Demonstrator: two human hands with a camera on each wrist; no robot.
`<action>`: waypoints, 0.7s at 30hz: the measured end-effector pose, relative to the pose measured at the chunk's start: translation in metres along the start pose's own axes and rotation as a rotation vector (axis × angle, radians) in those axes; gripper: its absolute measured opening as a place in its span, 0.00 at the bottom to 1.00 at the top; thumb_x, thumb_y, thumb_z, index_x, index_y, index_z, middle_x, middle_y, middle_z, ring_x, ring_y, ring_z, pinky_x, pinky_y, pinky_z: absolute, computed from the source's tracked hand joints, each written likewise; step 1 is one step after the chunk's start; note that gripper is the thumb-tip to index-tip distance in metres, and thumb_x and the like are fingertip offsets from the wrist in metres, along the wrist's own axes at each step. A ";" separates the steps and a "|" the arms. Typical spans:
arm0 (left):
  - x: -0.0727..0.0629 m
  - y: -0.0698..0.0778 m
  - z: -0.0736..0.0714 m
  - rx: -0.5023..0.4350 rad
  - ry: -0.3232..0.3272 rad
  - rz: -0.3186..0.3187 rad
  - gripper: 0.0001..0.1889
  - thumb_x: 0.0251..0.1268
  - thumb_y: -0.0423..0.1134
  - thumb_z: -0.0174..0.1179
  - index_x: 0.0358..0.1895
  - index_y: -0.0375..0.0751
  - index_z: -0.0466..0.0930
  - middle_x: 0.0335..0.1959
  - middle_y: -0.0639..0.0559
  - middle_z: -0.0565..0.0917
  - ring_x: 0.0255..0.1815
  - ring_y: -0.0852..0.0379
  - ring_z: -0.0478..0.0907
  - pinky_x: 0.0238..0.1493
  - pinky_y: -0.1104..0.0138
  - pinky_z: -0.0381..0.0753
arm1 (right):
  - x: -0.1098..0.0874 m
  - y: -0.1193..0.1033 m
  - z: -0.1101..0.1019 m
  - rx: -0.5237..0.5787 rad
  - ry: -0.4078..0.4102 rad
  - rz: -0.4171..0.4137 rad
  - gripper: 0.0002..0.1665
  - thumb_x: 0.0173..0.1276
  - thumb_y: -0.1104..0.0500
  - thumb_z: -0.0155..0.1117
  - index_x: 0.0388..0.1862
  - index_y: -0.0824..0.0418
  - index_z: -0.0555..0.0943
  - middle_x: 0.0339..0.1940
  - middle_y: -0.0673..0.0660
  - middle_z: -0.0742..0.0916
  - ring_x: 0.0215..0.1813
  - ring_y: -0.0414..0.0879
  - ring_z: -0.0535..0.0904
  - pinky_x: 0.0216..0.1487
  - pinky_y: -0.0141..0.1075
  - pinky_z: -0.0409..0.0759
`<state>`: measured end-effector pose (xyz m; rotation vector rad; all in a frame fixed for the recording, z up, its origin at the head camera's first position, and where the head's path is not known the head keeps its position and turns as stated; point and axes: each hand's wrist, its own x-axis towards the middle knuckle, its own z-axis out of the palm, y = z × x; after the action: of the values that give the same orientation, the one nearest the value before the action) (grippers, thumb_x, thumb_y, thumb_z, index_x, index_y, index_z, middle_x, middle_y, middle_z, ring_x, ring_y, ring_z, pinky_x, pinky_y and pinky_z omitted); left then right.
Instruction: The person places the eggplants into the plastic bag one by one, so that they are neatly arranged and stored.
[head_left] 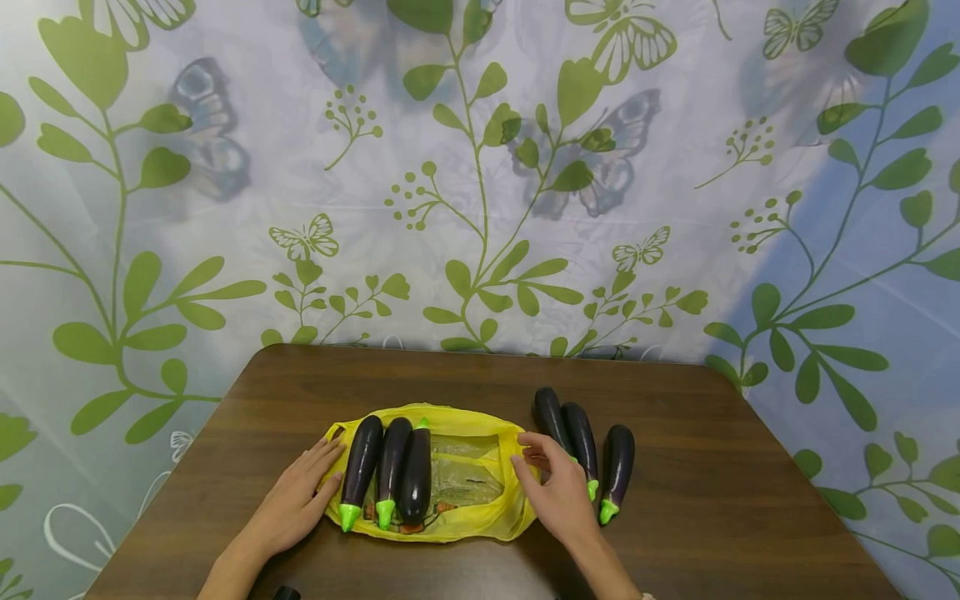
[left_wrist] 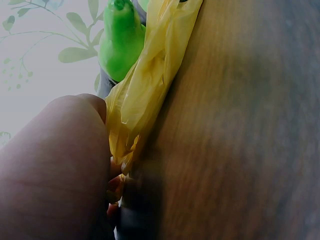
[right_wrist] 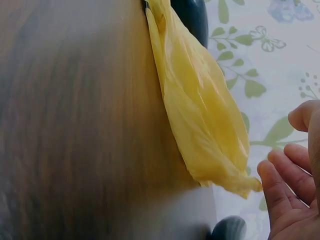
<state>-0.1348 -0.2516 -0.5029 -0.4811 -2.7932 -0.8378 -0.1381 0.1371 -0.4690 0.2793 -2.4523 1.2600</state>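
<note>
A yellow plastic bag [head_left: 517,517] lies on the table with its mouth spread wide. Three dark eggplants with bright green caps lie side by side in its left part; the middle eggplant [head_left: 393,462] has its cap toward me. My left hand [head_left: 296,496] rests at the bag's left end, fingers fairly straight along the edge. In the left wrist view, the yellow film [left_wrist: 145,95] runs up to the fingers. At the bag's right end is my right hand [head_left: 558,487], its fingers loosely bent and thumb apart. The right wrist view shows its fingertips [right_wrist: 270,172] just off the bag's end.
Right of the bag lie three more eggplants, the outermost eggplant [head_left: 618,467] a little apart from the others. The brown wooden table [head_left: 712,500] has rounded far corners. Behind it hangs a curtain [head_left: 480,208] printed with leaves and butterflies.
</note>
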 end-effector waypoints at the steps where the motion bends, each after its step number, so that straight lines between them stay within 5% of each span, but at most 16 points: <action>1: 0.000 0.000 0.000 0.001 0.000 0.000 0.25 0.83 0.44 0.51 0.74 0.34 0.72 0.76 0.37 0.71 0.78 0.36 0.64 0.75 0.38 0.60 | 0.000 0.001 -0.001 -0.001 0.007 -0.004 0.18 0.69 0.59 0.74 0.56 0.60 0.85 0.50 0.54 0.89 0.47 0.43 0.88 0.53 0.40 0.89; 21: 0.000 -0.001 0.001 -0.004 0.007 0.011 0.25 0.83 0.44 0.52 0.73 0.33 0.72 0.75 0.36 0.71 0.78 0.36 0.64 0.75 0.37 0.60 | 0.005 0.022 -0.023 -0.047 0.101 0.024 0.18 0.70 0.58 0.73 0.57 0.59 0.84 0.50 0.57 0.90 0.48 0.45 0.88 0.53 0.44 0.89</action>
<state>-0.1350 -0.2517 -0.5037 -0.4920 -2.7806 -0.8409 -0.1449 0.1686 -0.4712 0.1693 -2.4027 1.1942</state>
